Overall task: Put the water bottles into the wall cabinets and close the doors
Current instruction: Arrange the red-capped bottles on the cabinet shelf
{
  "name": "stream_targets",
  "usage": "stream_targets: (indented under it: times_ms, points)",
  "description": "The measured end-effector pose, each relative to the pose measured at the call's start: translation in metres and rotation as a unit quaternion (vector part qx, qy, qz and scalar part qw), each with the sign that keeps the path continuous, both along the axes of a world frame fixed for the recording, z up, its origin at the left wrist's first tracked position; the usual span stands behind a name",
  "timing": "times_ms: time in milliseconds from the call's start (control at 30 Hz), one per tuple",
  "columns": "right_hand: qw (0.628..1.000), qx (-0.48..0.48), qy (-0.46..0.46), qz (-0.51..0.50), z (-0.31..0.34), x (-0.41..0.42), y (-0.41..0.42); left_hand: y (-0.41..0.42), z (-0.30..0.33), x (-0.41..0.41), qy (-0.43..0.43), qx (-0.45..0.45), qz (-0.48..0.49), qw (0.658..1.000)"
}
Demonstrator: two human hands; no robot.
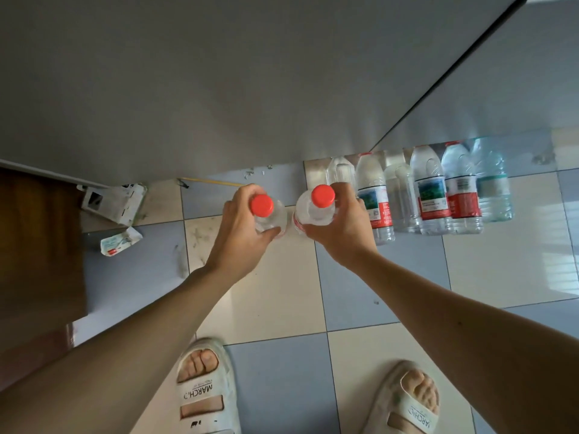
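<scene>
Two red-capped water bottles are being held upright side by side over the checkered floor (360, 277): the left hand (241, 233) is gripping the left bottle (266, 211), the right hand (341, 227) the right bottle (316, 205). At two o'clock, six more bottles (432, 189) are standing in a row against the grey wall (219, 89). Two white sandals (203, 393) are showing at six o'clock.

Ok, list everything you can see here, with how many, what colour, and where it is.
held bottles: two, clear with red caps, one in each hand
floor bottles: about six, clear, some red-labelled, in a row at the cabinet's foot on the right
cabinet: one, grey, top
tiled floor: blue and cream
torn carton: one, white, left floor
wrapper: one, white, below it
slippers: two, white, bottom
left hand: grips left bottle
right hand: grips right bottle
</scene>
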State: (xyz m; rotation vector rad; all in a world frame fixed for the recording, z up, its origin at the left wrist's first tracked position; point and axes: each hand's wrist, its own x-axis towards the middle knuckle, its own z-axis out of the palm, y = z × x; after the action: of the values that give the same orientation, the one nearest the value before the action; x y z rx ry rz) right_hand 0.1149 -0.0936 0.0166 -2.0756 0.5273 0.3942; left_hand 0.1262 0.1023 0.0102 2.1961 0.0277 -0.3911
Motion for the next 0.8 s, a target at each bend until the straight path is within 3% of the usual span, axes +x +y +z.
stream_targets:
  times_ms: [300,500,700,800]
  points:
    - [1.0,0.0,-0.003,-0.005,-0.025,-0.016,0.007,0.011,-0.015,-0.017,-0.046,0.006,-0.005,0.999]
    - [0.999,0.041,0.017,-0.023,-0.04,-0.015,0.008,0.01,-0.028,-0.012,0.022,-0.017,0.022,0.999]
    - [0.985,0.124,0.033,-0.117,-0.079,-0.021,0.026,0.002,-0.066,-0.01,0.138,-0.084,0.104,0.981]
    - [0.977,0.136,0.02,-0.163,-0.099,-0.028,0.032,0.001,-0.082,-0.014,0.137,-0.089,0.126,0.978]
